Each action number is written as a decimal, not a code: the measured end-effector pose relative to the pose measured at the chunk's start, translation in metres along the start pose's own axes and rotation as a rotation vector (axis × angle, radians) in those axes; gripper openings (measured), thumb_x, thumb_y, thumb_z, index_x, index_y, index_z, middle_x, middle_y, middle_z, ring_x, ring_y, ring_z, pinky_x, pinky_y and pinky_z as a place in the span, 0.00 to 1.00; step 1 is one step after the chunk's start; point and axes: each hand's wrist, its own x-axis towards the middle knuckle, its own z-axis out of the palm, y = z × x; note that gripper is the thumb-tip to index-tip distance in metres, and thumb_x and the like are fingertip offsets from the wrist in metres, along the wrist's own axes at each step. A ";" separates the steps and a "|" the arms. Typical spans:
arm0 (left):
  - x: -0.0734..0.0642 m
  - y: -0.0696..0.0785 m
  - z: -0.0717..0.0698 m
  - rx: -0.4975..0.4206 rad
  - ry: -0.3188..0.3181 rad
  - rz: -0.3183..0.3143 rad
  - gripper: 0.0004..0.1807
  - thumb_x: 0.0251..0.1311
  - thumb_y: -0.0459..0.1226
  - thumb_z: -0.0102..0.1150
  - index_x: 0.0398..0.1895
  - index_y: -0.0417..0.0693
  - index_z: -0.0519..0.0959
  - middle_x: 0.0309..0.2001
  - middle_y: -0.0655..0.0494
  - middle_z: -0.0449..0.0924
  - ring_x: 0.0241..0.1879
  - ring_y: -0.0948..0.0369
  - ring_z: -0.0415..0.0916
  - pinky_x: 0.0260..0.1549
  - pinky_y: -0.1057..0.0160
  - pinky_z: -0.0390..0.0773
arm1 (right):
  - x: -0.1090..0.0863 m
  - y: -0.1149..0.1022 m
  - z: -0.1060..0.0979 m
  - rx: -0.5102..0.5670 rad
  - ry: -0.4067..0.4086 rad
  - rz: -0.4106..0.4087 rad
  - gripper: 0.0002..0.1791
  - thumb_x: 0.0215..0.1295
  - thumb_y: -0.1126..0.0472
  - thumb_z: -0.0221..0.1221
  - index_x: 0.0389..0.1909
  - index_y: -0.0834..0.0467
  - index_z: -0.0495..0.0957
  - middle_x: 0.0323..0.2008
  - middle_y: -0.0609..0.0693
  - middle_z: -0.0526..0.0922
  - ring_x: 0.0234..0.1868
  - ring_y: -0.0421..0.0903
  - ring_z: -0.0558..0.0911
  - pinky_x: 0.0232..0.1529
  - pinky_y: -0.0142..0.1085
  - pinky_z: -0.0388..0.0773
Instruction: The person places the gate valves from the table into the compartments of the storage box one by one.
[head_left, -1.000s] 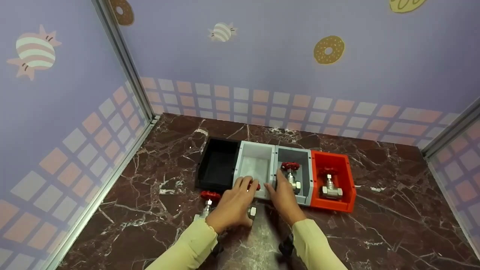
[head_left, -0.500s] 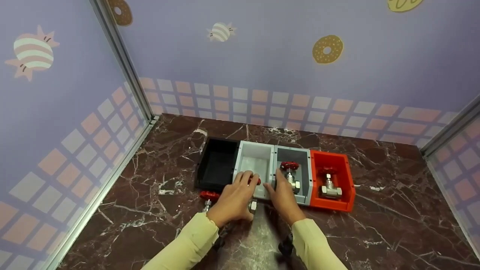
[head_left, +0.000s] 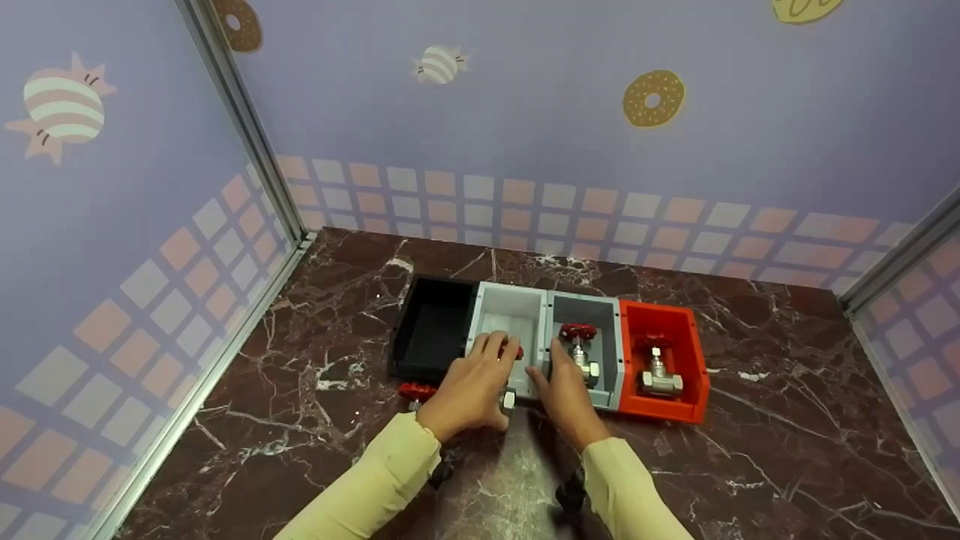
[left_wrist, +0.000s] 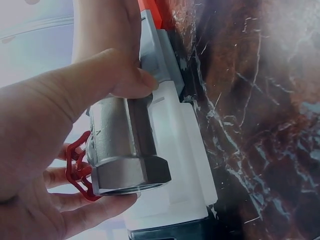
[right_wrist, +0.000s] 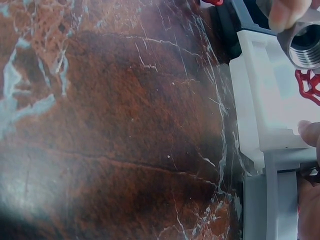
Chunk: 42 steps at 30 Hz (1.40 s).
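Note:
My left hand point(head_left: 466, 390) grips a valve point(left_wrist: 122, 132) with a silver metal body and a red handwheel point(left_wrist: 79, 167). The thumb lies along the body and the fingers reach behind the handwheel. This valve is held above the front of the white bin point(head_left: 513, 300). My right hand point(head_left: 568, 394) straddles the side walls where the white and grey bins meet, thumb on the white side and fingers on the grey side. Inside the grey bin point(head_left: 589, 306) stands another valve point(head_left: 580, 356), partly behind the right hand.
A black bin point(head_left: 435, 322) adjoins the white one on the left. An orange bin point(head_left: 664, 319) at the right end holds a valve point(head_left: 660, 375). Another red handwheel point(head_left: 416, 391) shows beside my left wrist. A patterned wall point(head_left: 465, 135) rises behind the marble surface point(head_left: 300, 465).
My left hand has moved slightly forward with the valve, bringing it further over the white bin's front. The right hand has stayed in place at the bin walls.

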 end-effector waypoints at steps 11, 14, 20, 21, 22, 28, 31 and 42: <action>0.009 -0.003 -0.002 -0.010 0.005 -0.005 0.53 0.24 0.50 0.82 0.60 0.51 0.65 0.60 0.50 0.64 0.56 0.51 0.67 0.28 0.54 0.79 | 0.000 0.001 0.001 0.023 0.003 -0.001 0.38 0.64 0.60 0.62 0.68 0.74 0.58 0.66 0.71 0.66 0.67 0.64 0.68 0.67 0.54 0.64; 0.010 -0.003 -0.002 -0.025 0.001 -0.010 0.52 0.23 0.50 0.82 0.59 0.52 0.65 0.59 0.50 0.65 0.55 0.51 0.67 0.27 0.54 0.78 | 0.001 0.001 0.000 0.030 0.000 0.003 0.38 0.64 0.60 0.62 0.69 0.73 0.58 0.66 0.71 0.66 0.67 0.64 0.68 0.66 0.54 0.64; 0.014 -0.005 -0.002 -0.015 -0.005 -0.010 0.52 0.23 0.51 0.82 0.58 0.52 0.65 0.57 0.50 0.64 0.54 0.51 0.67 0.26 0.55 0.77 | 0.001 0.001 0.001 0.036 0.008 -0.011 0.39 0.63 0.60 0.63 0.68 0.73 0.58 0.64 0.71 0.68 0.65 0.64 0.69 0.65 0.54 0.66; 0.014 -0.006 -0.002 -0.014 -0.005 -0.009 0.53 0.23 0.50 0.82 0.59 0.51 0.65 0.57 0.50 0.64 0.54 0.51 0.67 0.26 0.55 0.77 | 0.001 0.002 0.001 0.036 0.009 -0.013 0.39 0.63 0.60 0.63 0.68 0.73 0.58 0.64 0.71 0.68 0.65 0.64 0.69 0.65 0.54 0.66; 0.015 -0.006 -0.002 -0.013 -0.007 -0.010 0.53 0.23 0.50 0.82 0.59 0.51 0.64 0.58 0.50 0.64 0.54 0.51 0.67 0.26 0.55 0.77 | 0.001 0.002 0.001 0.036 0.009 -0.014 0.38 0.63 0.60 0.62 0.68 0.73 0.58 0.64 0.71 0.68 0.65 0.64 0.69 0.65 0.54 0.66; 0.018 -0.007 -0.002 -0.023 -0.022 -0.023 0.55 0.25 0.50 0.82 0.62 0.51 0.63 0.60 0.48 0.63 0.56 0.50 0.67 0.30 0.53 0.79 | 0.001 0.001 0.001 0.043 0.002 0.012 0.38 0.64 0.60 0.62 0.69 0.72 0.58 0.66 0.69 0.66 0.67 0.63 0.68 0.67 0.53 0.64; 0.020 -0.007 -0.001 -0.030 -0.019 -0.022 0.55 0.25 0.50 0.82 0.62 0.51 0.63 0.61 0.48 0.63 0.56 0.50 0.67 0.31 0.52 0.80 | 0.001 0.000 0.000 0.050 -0.008 0.035 0.39 0.64 0.60 0.62 0.70 0.72 0.57 0.68 0.69 0.64 0.68 0.62 0.66 0.68 0.52 0.63; 0.027 -0.008 0.001 -0.007 -0.007 -0.007 0.53 0.26 0.50 0.81 0.62 0.49 0.64 0.60 0.47 0.65 0.55 0.50 0.68 0.34 0.52 0.81 | 0.001 0.001 0.001 0.048 -0.011 0.039 0.39 0.64 0.59 0.62 0.70 0.70 0.57 0.68 0.68 0.65 0.68 0.62 0.67 0.67 0.53 0.64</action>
